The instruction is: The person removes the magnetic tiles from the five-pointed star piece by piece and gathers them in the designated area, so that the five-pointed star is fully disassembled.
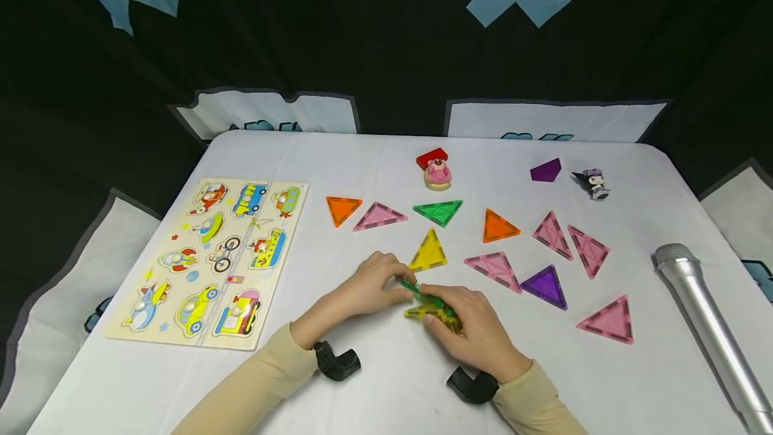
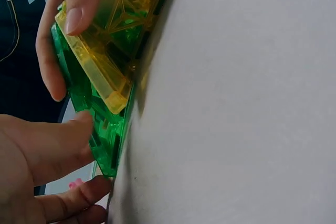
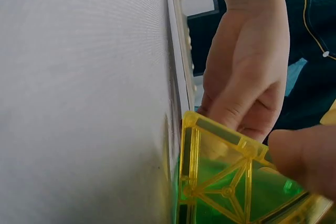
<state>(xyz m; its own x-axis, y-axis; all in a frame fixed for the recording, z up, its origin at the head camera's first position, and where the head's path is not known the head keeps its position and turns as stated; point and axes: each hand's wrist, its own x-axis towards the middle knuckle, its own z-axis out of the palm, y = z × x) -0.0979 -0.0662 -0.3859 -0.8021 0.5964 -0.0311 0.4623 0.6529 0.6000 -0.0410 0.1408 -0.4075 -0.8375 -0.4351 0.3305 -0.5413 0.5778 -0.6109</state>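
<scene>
Above the front middle of the white table, my left hand (image 1: 376,285) pinches the pointed end of a green translucent triangular magnetic tile (image 2: 107,148) between thumb and fingers. My right hand (image 1: 474,324) grips a yellow triangular magnetic tile (image 3: 218,153) lying against the green one, its thumb pressed on the yellow face. In the left wrist view the pieces lean together, their lower edges close to the tabletop. Right-hand fingers partly hide the stack from above. Just beyond the hands lies another yellow triangle (image 1: 429,251).
Loose triangle tiles lie around: green (image 1: 438,212), orange (image 1: 499,227), purple (image 1: 546,286) and several pink (image 1: 608,320). A wooden vehicle puzzle board (image 1: 211,267) is at left, a silver microphone (image 1: 712,334) at right. Two small figurines, one pink (image 1: 437,173), one black-and-white (image 1: 596,184), stand farther back.
</scene>
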